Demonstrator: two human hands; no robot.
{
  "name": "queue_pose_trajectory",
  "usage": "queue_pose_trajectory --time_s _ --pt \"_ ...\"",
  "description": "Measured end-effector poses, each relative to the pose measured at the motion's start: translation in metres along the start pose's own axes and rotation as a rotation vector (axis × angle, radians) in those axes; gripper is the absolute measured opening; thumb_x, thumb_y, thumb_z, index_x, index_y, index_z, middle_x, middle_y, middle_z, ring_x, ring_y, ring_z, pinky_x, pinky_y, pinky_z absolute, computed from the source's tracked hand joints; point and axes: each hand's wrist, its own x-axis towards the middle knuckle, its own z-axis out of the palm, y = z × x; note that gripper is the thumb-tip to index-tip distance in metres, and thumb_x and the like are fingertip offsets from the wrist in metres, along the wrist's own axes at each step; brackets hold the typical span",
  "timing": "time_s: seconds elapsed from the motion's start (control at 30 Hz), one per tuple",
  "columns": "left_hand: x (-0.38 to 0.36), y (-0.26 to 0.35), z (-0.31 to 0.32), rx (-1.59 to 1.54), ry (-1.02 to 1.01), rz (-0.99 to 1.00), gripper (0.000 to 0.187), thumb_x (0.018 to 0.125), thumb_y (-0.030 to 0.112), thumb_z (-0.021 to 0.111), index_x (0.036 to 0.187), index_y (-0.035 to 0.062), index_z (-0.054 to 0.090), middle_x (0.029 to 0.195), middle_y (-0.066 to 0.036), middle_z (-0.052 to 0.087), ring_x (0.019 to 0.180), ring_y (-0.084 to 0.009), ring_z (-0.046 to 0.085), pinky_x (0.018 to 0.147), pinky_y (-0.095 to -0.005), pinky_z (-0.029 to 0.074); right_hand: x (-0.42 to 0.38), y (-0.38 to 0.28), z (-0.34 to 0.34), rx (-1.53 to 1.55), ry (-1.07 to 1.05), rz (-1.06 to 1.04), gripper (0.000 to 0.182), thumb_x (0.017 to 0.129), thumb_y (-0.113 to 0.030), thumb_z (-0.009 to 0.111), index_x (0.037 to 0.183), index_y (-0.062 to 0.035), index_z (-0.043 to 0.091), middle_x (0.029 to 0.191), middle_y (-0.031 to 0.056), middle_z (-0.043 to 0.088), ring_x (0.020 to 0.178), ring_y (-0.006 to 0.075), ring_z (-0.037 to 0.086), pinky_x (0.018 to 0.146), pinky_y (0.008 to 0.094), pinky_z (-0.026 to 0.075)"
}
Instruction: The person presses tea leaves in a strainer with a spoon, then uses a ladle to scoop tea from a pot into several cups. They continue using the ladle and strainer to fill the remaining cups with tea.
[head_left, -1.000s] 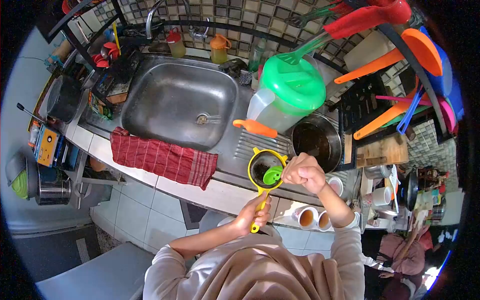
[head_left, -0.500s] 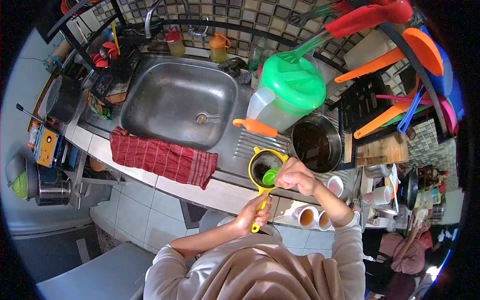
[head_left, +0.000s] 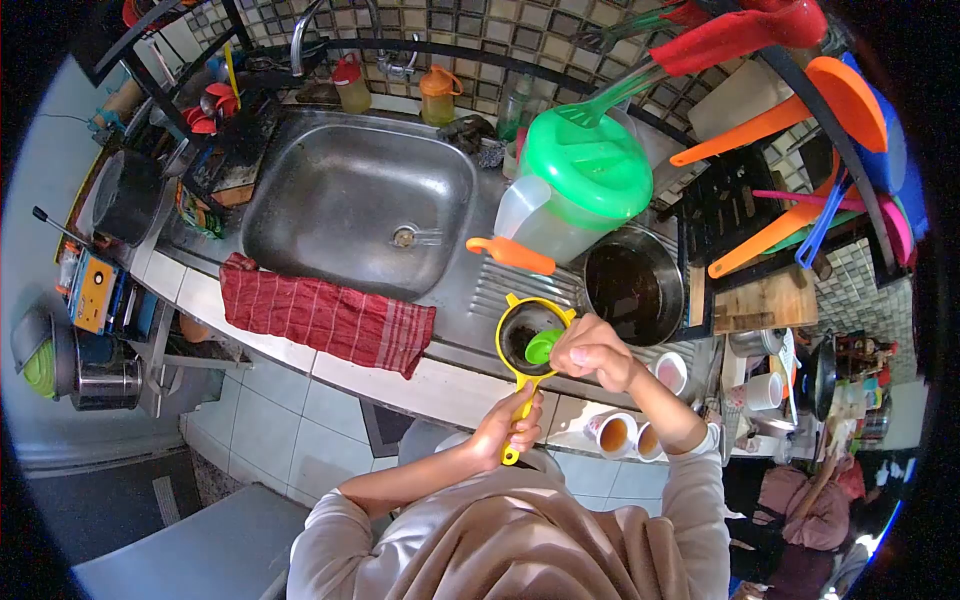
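Right hand shifted slightly left and nearer since a second ago

Its curled fingers close around what shows of the green spoon (head_left: 541, 347); their exact pinch is hidden by the right hand (head_left: 597, 355) itself. The spoon's bowl sits inside the yellow strainer (head_left: 527, 379), over dark residue. The left hand's (head_left: 508, 428) fingers wrap snugly around the strainer's handle. The strainer is at the drainboard's (head_left: 487, 292) near side, left of and nearer than the metal pot (head_left: 674, 298); whether it touches the drainboard cannot be told.
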Motion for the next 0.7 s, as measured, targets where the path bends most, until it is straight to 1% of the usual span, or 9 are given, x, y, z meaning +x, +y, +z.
queue_pose_trajectory --time_s 0.07,0.13,0.17,0.23,0.27,0.4,0.47,0.6,0.7 --pt "0.0 0.0 -0.001 -0.003 -0.004 -0.003 0.029 0.089 0.041 0.041 0.084 0.0132 0.04 0.054 0.005 0.026 0.042 -0.0042 0.023 0.037 -0.019 0.019 -0.001 -0.004 0.001 0.062 0.001 -0.028 0.04 0.084 -0.025 0.039 0.053 -0.001 0.035 0.047 0.0065 0.032 0.042 0.0177 0.031 0.044 0.0302 0.025" --pt "0.001 -0.001 -0.001 -0.005 -0.003 -0.008 0.028 0.089 0.041 0.041 0.084 0.0133 0.04 0.055 0.005 0.026 0.042 -0.0042 0.023 0.037 -0.019 0.019 -0.001 -0.005 0.003 -0.019 -0.072 0.026 0.039 0.084 -0.024 0.038 0.053 -0.0007 0.037 0.046 0.0078 0.034 0.042 0.0207 0.034 0.045 0.0318 0.027" --pt "0.001 -0.001 -0.001 -0.004 -0.003 -0.009 0.028 0.089 0.041 0.041 0.084 0.0133 0.04 0.055 0.005 0.026 0.042 -0.0042 0.023 0.037 -0.019 0.019 0.0 -0.002 0.005 -0.02 -0.071 0.025 0.039 0.084 -0.024 0.038 0.053 -0.0007 0.037 0.046 0.0078 0.034 0.042 0.0207 0.034 0.045 0.0318 0.027" --pt "0.0 -0.002 0.0 0.008 -0.008 0.017 0.028 0.089 0.041 0.041 0.084 0.0135 0.04 0.055 0.005 0.025 0.042 -0.0041 0.023 0.037 -0.0189 0.019 0.003 0.01 0.009 -0.151 -0.066 -0.024 0.039 0.084 -0.023 0.038 0.053 -0.0009 0.038 0.046 0.0085 0.035 0.042 0.0237 0.035 0.045 0.0331 0.027" --pt "0.0 -0.001 0.001 0.008 -0.009 0.017 0.028 0.089 0.041 0.041 0.084 0.0135 0.04 0.055 0.005 0.025 0.042 -0.0041 0.023 0.037 -0.0189 0.019 0.003 0.015 0.007 -0.152 -0.07 -0.044 0.039 0.084 -0.023 0.037 0.053 -0.0005 0.037 0.046 0.0088 0.035 0.042 0.0244 0.036 0.045 0.033 0.027" --pt "-0.001 -0.001 0.001 0.007 0.001 0.022 0.029 0.089 0.042 0.041 0.084 0.0135 0.04 0.055 0.005 0.025 0.042 -0.0042 0.023 0.037 -0.019 0.019 0.001 0.002 0.002 -0.12 -0.049 -0.077 0.038 0.084 -0.023 0.038 0.053 -0.0006 0.037 0.046 0.0093 0.034 0.042 0.024 0.036 0.045 0.0328 0.027" --pt "-0.001 0.0 0.001 0.012 0.002 0.026 0.029 0.089 0.042 0.041 0.084 0.0136 0.04 0.055 0.005 0.024 0.042 -0.0042 0.023 0.037 -0.0191 0.019 -0.002 -0.004 0.002 0.012 -0.065 -0.041 0.038 0.084 -0.022 0.038 0.053 -0.0006 0.036 0.045 0.009 0.033 0.041 0.0225 0.035 0.045 0.0325 0.027" --pt "-0.001 0.001 0.002 0.028 0.008 0.023 0.029 0.089 0.042 0.041 0.083 0.0136 0.04 0.055 0.005 0.024 0.042 -0.0044 0.023 0.037 -0.0195 0.018 0.0 0.009 0.008 -0.064 -0.057 -0.03 0.038 0.084 -0.021 0.038 0.052 -0.0005 0.034 0.046 0.0084 0.032 0.041 0.0208 0.034 0.045 0.0322 0.027" --pt "-0.001 0.001 0.004 0.026 0.02 0.02 0.029 0.089 0.042 0.04 0.083 0.0136 0.04 0.054 0.005 0.024 0.042 -0.0046 0.022 0.037 -0.0197 0.018 0.002 0.016 0.008 -0.154 -0.027 -0.09 0.037 0.083 -0.02 0.038 0.052 0.0 0.033 0.047 0.0077 0.032 0.042 0.0197 0.033 0.045 0.0321 0.026"
